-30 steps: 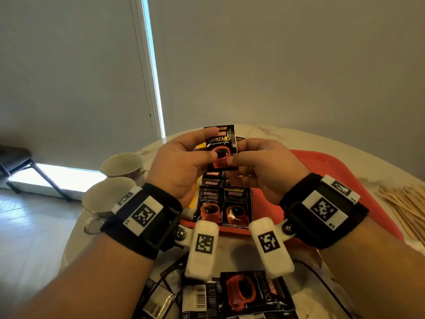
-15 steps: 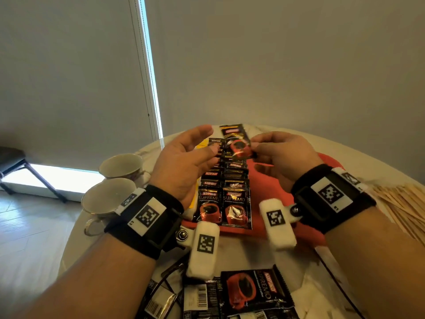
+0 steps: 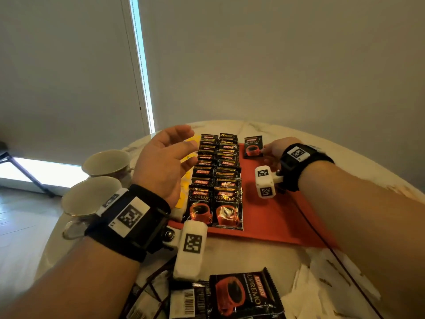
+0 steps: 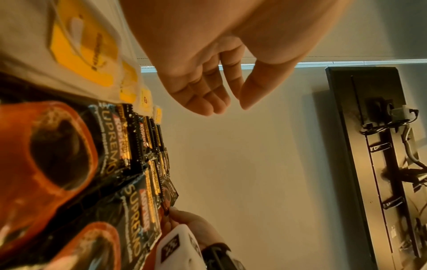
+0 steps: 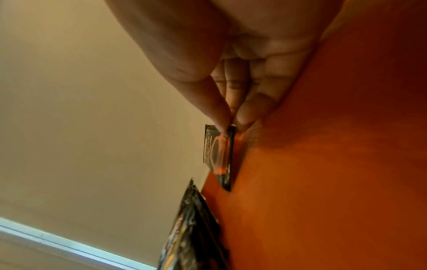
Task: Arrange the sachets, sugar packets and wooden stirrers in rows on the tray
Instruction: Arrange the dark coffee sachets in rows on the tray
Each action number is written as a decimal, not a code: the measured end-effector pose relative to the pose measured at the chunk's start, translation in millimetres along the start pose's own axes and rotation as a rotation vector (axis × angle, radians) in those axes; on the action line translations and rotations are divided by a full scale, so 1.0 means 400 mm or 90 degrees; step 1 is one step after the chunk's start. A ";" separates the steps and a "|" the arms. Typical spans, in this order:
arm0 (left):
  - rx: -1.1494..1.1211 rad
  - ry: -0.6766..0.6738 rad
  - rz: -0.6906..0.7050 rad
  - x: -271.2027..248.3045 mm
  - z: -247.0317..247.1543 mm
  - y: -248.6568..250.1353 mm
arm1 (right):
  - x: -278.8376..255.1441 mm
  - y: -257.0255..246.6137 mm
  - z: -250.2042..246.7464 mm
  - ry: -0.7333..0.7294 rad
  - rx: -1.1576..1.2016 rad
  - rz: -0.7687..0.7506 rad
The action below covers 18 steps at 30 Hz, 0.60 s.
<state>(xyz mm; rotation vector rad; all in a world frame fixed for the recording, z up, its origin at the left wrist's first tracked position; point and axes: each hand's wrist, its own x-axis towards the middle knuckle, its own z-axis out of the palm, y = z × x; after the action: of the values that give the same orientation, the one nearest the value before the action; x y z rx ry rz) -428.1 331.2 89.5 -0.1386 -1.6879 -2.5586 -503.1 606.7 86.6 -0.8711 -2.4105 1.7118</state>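
An orange-red tray [image 3: 276, 217] lies on the round marble table. Two overlapping rows of black coffee sachets [image 3: 216, 176] run down its left part. My right hand [image 3: 268, 151] pinches one more black sachet [image 3: 253, 146] by its lower right corner at the tray's far end, right of the rows; the right wrist view shows thumb and finger closed on that sachet [image 5: 219, 155] just over the tray [image 5: 323, 182]. My left hand [image 3: 174, 153] hovers open and empty above the left row, fingers relaxed [image 4: 203, 98]. Yellow packets [image 4: 80, 54] lie left of the rows.
Two white cups [image 3: 92, 196] stand at the table's left edge. Loose black sachets [image 3: 241, 295] and white packets [image 3: 328, 286] lie near the front edge. A dark cable [image 3: 322, 240] crosses the tray's right side. The tray's right half is bare.
Both hands held one sachet together a second ago. My left hand let go and opened; my right hand carried the sachet forward and right to the tray's far end.
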 end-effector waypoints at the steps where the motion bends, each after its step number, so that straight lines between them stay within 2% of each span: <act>1: 0.002 0.002 0.001 0.001 0.000 -0.001 | 0.005 -0.004 0.003 -0.007 -0.028 -0.005; 9: 0.011 0.005 0.008 0.005 -0.001 0.000 | 0.046 -0.028 0.041 -0.003 -0.130 -0.007; 18: 0.000 0.012 0.002 0.011 -0.007 0.001 | 0.042 -0.044 0.046 -0.007 -0.124 -0.012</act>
<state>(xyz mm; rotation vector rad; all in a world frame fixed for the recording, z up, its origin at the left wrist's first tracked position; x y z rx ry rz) -432.4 328.4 89.4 -0.1166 -1.6803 -2.5499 -531.1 595.3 90.6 -0.8575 -2.6174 1.4978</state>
